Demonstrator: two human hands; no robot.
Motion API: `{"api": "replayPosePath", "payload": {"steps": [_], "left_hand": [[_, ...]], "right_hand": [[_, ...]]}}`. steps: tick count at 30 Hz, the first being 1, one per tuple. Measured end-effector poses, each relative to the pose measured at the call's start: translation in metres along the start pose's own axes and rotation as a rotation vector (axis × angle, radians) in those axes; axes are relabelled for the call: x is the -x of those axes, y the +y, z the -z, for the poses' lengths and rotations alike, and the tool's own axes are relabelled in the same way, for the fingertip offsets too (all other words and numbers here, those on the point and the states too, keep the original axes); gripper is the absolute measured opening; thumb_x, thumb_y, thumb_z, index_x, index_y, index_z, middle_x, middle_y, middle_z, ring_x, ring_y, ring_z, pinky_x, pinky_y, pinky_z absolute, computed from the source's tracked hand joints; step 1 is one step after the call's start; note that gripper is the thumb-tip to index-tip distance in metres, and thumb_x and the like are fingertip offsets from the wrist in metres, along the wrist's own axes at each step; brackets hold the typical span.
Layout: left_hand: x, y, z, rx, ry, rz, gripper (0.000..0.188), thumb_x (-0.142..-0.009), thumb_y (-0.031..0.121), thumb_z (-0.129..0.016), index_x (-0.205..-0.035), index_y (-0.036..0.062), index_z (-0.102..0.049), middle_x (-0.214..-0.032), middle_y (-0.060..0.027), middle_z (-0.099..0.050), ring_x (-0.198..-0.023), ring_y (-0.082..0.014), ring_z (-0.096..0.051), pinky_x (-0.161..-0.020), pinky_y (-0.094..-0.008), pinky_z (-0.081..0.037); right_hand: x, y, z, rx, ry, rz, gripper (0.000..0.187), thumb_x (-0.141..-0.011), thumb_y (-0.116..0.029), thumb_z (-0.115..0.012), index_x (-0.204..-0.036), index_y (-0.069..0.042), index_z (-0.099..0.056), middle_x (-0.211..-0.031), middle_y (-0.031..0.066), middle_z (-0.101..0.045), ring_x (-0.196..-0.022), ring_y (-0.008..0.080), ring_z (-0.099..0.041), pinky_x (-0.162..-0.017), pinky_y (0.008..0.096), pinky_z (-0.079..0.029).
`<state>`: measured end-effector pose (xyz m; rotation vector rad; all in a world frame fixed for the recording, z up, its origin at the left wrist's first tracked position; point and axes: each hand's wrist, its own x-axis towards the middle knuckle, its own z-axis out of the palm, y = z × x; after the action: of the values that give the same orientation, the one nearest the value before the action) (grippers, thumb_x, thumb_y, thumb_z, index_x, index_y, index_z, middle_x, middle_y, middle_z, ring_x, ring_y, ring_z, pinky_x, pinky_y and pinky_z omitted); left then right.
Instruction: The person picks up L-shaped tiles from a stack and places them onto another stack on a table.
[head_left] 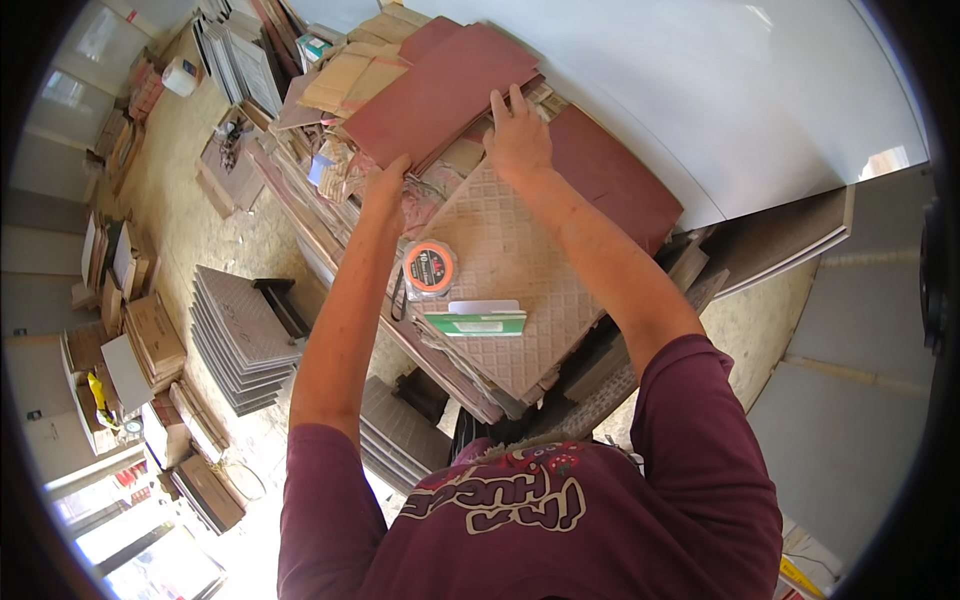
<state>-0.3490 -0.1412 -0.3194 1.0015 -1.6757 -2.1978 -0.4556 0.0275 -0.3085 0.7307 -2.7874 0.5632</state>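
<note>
Nearest to me a green-and-white box (475, 320) lies flat on the beige tile (505, 270), whose ribbed underside faces up, tilted on the crowded counter (300, 215). Just beyond the box sits an orange-and-black tape measure (430, 268), also on that tile. Further out, my left hand (385, 190) rests at the tile's far left corner, fingers curled over its edge. My right hand (518, 140) lies flat with fingers stretched out on the tile's far edge, fingertips touching the dark red tile (440, 90) stacked above. The hands are apart, each at one far corner of the beige tile. Beyond them lie tan tiles (350, 75). On the floor to my left stands a stack of grey tiles (240, 335).
</note>
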Motion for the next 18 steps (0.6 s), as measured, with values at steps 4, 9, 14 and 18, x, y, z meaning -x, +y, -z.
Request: {"api": "replayPosePath", "payload": {"steps": [4, 9, 14, 18], "left_hand": [[-0.002, 0.008, -0.015, -0.114, -0.022, -0.030, 0.039, -0.076, 0.025, -0.060, -0.110, 0.0064, -0.051, -0.103, -0.0043, -0.055, -0.091, -0.0176, -0.048, -0.078, -0.0384, -0.034], [-0.013, 0.009, -0.025, -0.097, -0.040, -0.064, 0.043, -0.075, 0.023, -0.062, -0.110, 0.0003, -0.051, -0.106, -0.0071, -0.054, -0.095, -0.0190, -0.048, -0.079, -0.0355, -0.036], [-0.018, 0.009, -0.028, -0.028, -0.017, -0.097, 0.043, -0.074, 0.020, -0.062, -0.105, -0.0083, -0.051, -0.100, -0.0103, -0.056, -0.090, -0.0190, -0.050, -0.076, -0.0311, -0.038], [-0.001, 0.018, -0.020, -0.014, -0.036, -0.042, 0.041, -0.073, 0.019, -0.062, -0.103, -0.0081, -0.052, -0.100, -0.0095, -0.056, -0.086, -0.0190, -0.052, -0.074, -0.0319, -0.040]], "right_hand": [[-0.016, 0.011, -0.007, 0.010, 0.009, -0.002, 0.051, -0.081, -0.020, -0.050, -0.129, -0.010, -0.036, -0.136, 0.0156, -0.028, -0.120, 0.0316, -0.034, -0.097, 0.0412, -0.032], [-0.028, 0.015, -0.006, -0.014, -0.035, -0.036, 0.051, -0.081, -0.020, -0.048, -0.130, -0.010, -0.034, -0.136, 0.0158, -0.028, -0.121, 0.0327, -0.033, -0.098, 0.0411, -0.031], [-0.028, 0.030, -0.009, -0.166, -0.048, 0.014, 0.056, -0.079, -0.021, -0.050, -0.130, -0.007, -0.033, -0.136, 0.0159, -0.029, -0.121, 0.0324, -0.033, -0.099, 0.0398, -0.031], [-0.023, 0.075, 0.004, -0.175, -0.136, 0.033, 0.060, -0.074, -0.020, -0.054, -0.128, -0.005, -0.034, -0.133, 0.0152, -0.033, -0.119, 0.0305, -0.036, -0.097, 0.0386, -0.035]]}}
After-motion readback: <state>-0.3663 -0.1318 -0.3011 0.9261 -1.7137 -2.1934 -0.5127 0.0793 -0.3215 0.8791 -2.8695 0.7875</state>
